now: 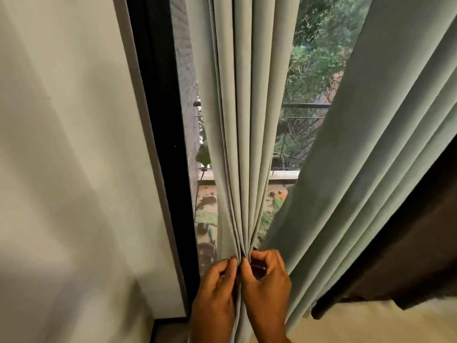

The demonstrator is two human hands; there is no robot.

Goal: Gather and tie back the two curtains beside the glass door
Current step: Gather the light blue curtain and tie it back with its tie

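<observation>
Both hands, left (217, 290) and right (265, 280), are raised side by side with fingers curled, pinching.

Both hands (243, 280) pinching gathered grey-green curtain (243, 144), glass door (306, 95) behind

Count: 2 hands, left hand (217, 288) and right hand (268, 280). 2 pale green curtains: gathered curtain (243, 120), loose curtain (371, 144). 1 dark brown curtain (408, 243). 1 glass door (306, 95).
</observation>
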